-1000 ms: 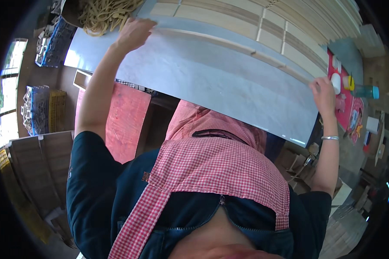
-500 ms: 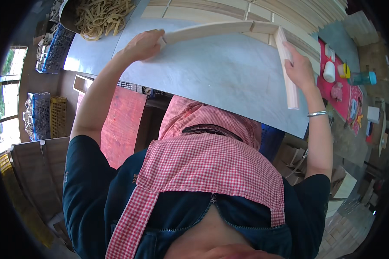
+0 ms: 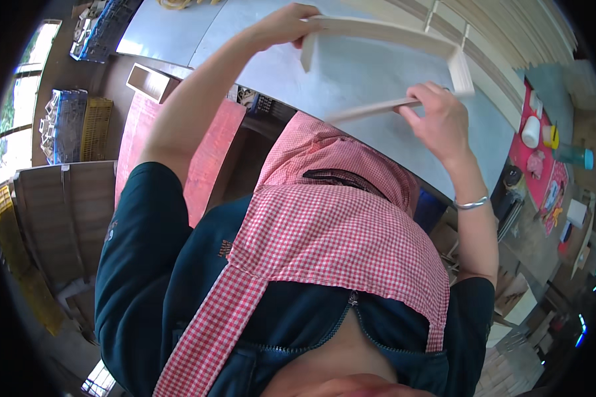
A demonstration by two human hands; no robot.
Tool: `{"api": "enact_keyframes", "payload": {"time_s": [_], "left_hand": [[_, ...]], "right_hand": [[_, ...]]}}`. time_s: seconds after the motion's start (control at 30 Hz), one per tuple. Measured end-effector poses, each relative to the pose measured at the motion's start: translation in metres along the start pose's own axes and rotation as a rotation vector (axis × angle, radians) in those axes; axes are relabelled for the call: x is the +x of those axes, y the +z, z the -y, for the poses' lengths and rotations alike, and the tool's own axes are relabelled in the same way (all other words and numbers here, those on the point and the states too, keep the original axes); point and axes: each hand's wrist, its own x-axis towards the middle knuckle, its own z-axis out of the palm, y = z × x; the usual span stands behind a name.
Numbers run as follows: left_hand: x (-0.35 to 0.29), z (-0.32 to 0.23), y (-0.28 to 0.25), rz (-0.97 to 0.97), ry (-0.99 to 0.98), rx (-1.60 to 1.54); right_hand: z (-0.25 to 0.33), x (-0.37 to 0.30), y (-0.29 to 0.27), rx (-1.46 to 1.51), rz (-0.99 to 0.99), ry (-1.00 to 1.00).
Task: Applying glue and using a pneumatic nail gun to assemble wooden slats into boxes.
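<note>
Over the grey tabletop (image 3: 258,79) I hold a pale wooden frame (image 3: 384,31) of thin strips joined at the corners. My left hand (image 3: 286,28) is closed on its far left corner, where a short strip (image 3: 307,53) hangs down. My right hand (image 3: 437,120) pinches a long near strip (image 3: 371,111) at its right end, close to the short right side (image 3: 460,71). The near strip's left end is blurred and stands apart from the short left strip, so that corner is open.
Long pale boards (image 3: 510,40) lie stacked at the far right. A white bottle (image 3: 530,132) and a teal-lidded jar (image 3: 579,157) stand on a red surface to the right. At left are a small open wooden box (image 3: 149,83), a red board (image 3: 212,159) and crates (image 3: 66,126).
The strips have been bent from a long open run into a nearly rectangular frame. My right hand has moved nearer and swung the end strip inward; my left hand has shifted right and farther away.
</note>
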Motion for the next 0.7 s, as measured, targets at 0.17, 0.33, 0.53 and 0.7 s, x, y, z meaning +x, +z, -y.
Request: {"api": "enact_keyframes", "payload": {"time_s": [0.17, 0.33, 0.53, 0.7], "left_hand": [[-0.007, -0.015, 0.016, 0.017, 0.031, 0.003], [0.000, -0.013, 0.019, 0.098, -0.022, -0.035], [0.014, -0.004, 0.022, 0.273, -0.116, -0.097], [0.004, 0.044, 0.043, 0.137, 0.185, -0.547]], "right_hand": [[-0.006, -0.007, 0.031, -0.116, -0.094, -0.045], [-0.007, -0.003, 0.041, -0.081, -0.175, -0.084], [-0.013, 0.001, 0.051, 0.056, -0.208, -0.059], [-0.015, 0.002, 0.053, 0.068, -0.199, -0.063]]}}
